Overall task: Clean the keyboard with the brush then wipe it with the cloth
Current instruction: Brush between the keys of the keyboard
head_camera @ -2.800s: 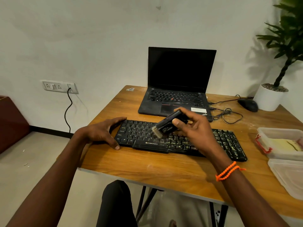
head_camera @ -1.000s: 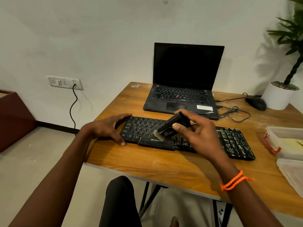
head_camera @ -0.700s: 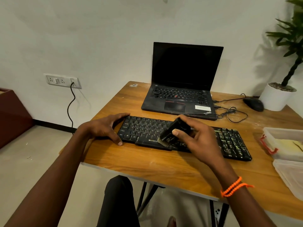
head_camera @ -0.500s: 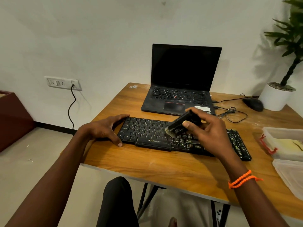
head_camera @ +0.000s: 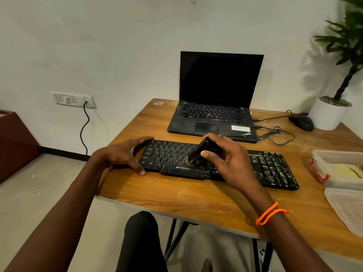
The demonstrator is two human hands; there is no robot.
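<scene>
A black keyboard (head_camera: 170, 154) lies across the wooden table (head_camera: 196, 197), its right half streaked with pale dust. My right hand (head_camera: 227, 161) grips a black brush (head_camera: 198, 152) whose bristles touch the keys near the middle of the front rows. My left hand (head_camera: 125, 154) rests on the table at the keyboard's left end, fingers along its far edge and thumb at its near corner. A yellowish cloth (head_camera: 341, 169) lies inside the plastic box at the right.
An open black laptop (head_camera: 216, 107) stands behind the keyboard. A mouse (head_camera: 301, 122) with a looped cable and a white plant pot (head_camera: 328, 114) sit at the back right. A clear plastic box (head_camera: 322, 160) and its lid (head_camera: 347, 209) lie at the right edge.
My right hand has swept the brush left and down again onto the middle front keys after lifting it to the right. My left hand has stayed at the keyboard's left end.
</scene>
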